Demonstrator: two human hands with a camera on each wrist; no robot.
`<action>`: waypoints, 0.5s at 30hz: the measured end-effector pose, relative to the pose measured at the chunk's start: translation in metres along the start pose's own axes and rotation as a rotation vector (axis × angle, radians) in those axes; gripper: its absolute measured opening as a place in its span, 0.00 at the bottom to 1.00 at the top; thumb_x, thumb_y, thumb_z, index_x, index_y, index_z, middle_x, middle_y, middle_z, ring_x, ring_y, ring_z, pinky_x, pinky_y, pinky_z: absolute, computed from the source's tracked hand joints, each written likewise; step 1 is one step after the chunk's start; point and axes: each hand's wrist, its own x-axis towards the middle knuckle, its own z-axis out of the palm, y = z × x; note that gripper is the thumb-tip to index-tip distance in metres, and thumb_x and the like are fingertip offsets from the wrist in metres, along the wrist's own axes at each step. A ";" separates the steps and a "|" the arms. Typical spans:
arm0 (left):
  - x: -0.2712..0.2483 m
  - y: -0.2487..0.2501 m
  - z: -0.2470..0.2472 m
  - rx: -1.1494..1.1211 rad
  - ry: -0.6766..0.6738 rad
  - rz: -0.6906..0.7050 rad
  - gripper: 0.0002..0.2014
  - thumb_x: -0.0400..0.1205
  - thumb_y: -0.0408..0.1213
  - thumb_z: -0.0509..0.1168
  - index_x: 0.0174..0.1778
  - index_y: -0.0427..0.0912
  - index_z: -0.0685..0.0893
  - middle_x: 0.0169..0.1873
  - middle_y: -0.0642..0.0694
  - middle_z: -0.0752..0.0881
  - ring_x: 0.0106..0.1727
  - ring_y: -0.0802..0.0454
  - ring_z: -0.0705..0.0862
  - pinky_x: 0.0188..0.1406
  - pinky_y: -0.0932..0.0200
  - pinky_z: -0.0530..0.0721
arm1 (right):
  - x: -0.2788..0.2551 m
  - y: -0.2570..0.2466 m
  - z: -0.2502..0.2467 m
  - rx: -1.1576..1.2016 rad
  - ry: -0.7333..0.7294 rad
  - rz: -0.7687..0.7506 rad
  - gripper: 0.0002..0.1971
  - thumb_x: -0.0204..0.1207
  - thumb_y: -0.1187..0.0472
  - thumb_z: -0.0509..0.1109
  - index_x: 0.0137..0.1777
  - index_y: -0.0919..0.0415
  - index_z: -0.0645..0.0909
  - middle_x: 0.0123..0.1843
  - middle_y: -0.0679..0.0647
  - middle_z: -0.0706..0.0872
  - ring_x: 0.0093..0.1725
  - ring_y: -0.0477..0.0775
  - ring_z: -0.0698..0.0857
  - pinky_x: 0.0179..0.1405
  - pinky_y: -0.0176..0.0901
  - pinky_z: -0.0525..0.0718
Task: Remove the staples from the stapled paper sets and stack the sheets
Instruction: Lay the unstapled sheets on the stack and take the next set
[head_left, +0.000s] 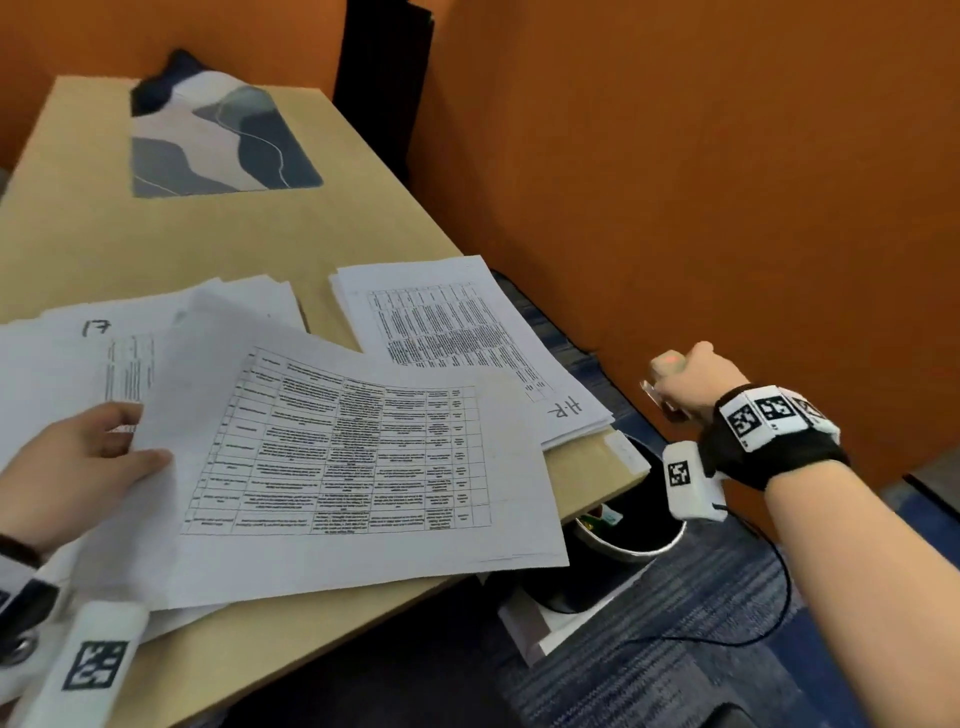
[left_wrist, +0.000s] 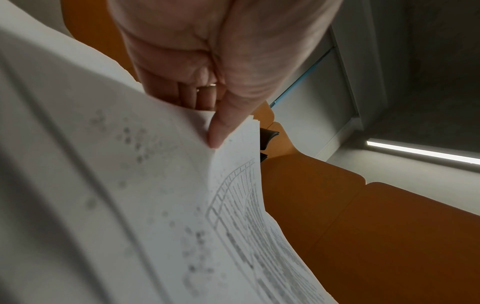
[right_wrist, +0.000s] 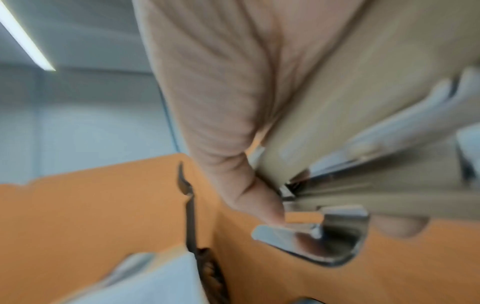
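Note:
My left hand (head_left: 98, 457) pinches the near-left corner of a paper set (head_left: 358, 457) printed with a table, thumb (left_wrist: 223, 127) on top and fingers under the sheets. The set lies slanted over more papers (head_left: 78, 353) marked "17". A neat stack (head_left: 467, 338) marked "H.R" sits at the table's right edge. My right hand (head_left: 685, 379) is held out past the table, above a bin (head_left: 644, 530), gripping a metal staple remover (right_wrist: 324, 240) between thumb and fingers. The right wrist view is blurred. No staple shows.
The wooden table (head_left: 249, 234) carries a patterned mat (head_left: 218, 140) at the far end. Orange partition walls (head_left: 675, 182) close off the right side and back. A black cable (head_left: 753, 613) runs over the blue carpet by the bin.

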 end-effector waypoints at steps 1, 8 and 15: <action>-0.013 0.016 0.004 0.020 -0.012 0.002 0.14 0.70 0.25 0.72 0.41 0.48 0.81 0.34 0.46 0.90 0.33 0.46 0.87 0.44 0.52 0.87 | -0.003 -0.021 -0.007 0.012 0.020 -0.087 0.29 0.75 0.59 0.70 0.70 0.71 0.61 0.64 0.69 0.77 0.61 0.69 0.80 0.49 0.50 0.78; -0.036 0.048 0.010 0.186 0.063 0.031 0.12 0.75 0.24 0.65 0.47 0.45 0.81 0.42 0.40 0.89 0.47 0.39 0.86 0.52 0.47 0.82 | -0.026 -0.180 0.017 -0.328 -0.009 -0.774 0.19 0.75 0.62 0.69 0.64 0.68 0.73 0.61 0.65 0.82 0.58 0.64 0.80 0.47 0.42 0.73; -0.041 0.053 0.009 0.219 0.085 0.055 0.14 0.76 0.25 0.63 0.50 0.49 0.78 0.40 0.36 0.88 0.40 0.45 0.80 0.33 0.65 0.71 | -0.017 -0.246 0.073 -0.504 -0.066 -0.929 0.17 0.77 0.65 0.66 0.66 0.64 0.76 0.64 0.62 0.82 0.64 0.62 0.79 0.61 0.45 0.74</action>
